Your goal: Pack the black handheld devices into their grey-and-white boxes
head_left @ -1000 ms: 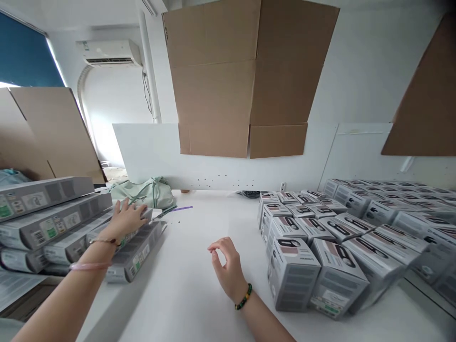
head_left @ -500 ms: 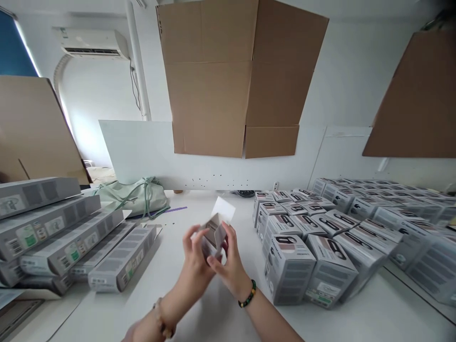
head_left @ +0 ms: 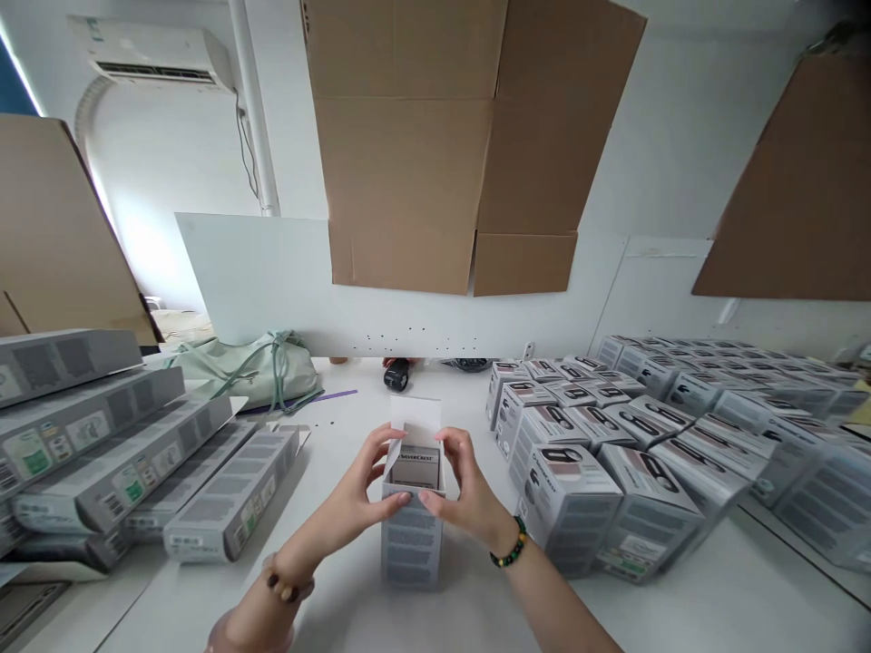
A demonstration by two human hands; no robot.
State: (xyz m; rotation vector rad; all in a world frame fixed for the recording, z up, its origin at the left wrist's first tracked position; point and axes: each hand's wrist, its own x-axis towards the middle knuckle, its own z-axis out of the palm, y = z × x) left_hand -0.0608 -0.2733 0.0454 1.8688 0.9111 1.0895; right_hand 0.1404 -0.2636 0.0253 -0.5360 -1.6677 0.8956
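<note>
An upright grey-and-white carton stands on the table in front of me, its top flaps raised. Inside its mouth shows a printed piece with SILVERCREST lettering. My left hand grips the carton's left upper edge, thumb on the front and fingers behind the side flap. On the opposite edge my right hand holds it the same way, thumb on the front face. The carton's lower back is hidden.
Rows of closed cartons fill the right side. Flat folded cartons are stacked at left. Behind them lies a pale green bag. A black device sits at the back, near a purple strip.
Both hands have moved from a tilted, blurred carton held up off the table to an upright carton, gripping its two sides. The black device at the back is now visible. The view has shifted slightly.
</note>
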